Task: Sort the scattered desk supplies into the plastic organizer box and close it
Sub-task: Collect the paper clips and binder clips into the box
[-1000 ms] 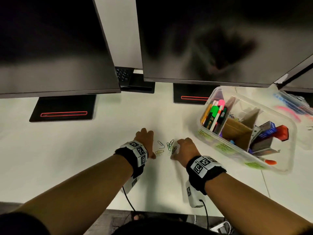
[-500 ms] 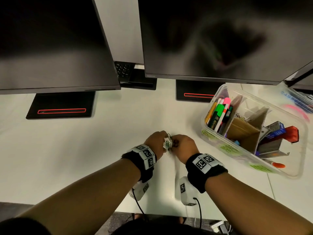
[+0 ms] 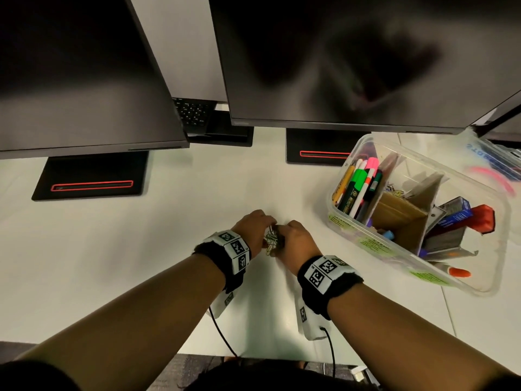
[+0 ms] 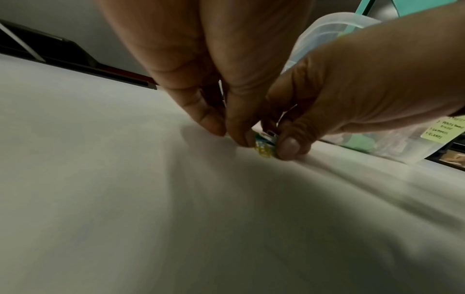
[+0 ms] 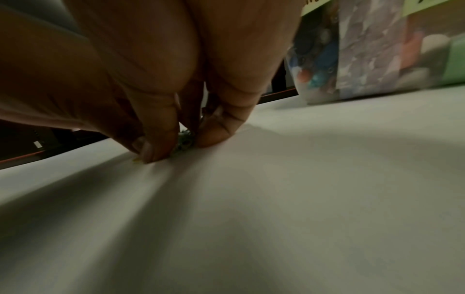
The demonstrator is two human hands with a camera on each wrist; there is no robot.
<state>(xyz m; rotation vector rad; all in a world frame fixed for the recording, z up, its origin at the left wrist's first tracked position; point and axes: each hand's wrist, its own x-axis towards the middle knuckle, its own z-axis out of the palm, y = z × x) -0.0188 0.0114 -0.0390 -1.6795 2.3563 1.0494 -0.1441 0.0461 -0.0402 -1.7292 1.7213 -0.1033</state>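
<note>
Several coloured paper clips [image 3: 271,240] are bunched on the white desk, squeezed between my two hands. My left hand [image 3: 260,225] curls its fingers down on the bunch from the left; in the left wrist view its fingertips [image 4: 214,125] touch the desk beside the clips [image 4: 263,146]. My right hand [image 3: 293,235] pinches the same bunch from the right, thumb and fingers [image 5: 161,143] closed round the clips [image 5: 185,142]. The clear plastic organizer box [image 3: 394,258] stands open to the right, holding markers, cardboard dividers and staple boxes.
Two dark monitors [image 3: 338,66] on black stands [image 3: 93,176] line the back of the desk. The box's clear lid [image 3: 493,170] lies behind the box at far right. Bare desk [image 3: 112,263] stretches left of my hands.
The clips lay scattered between my hands a second ago. Both hands have come together and gathered them into one bunch.
</note>
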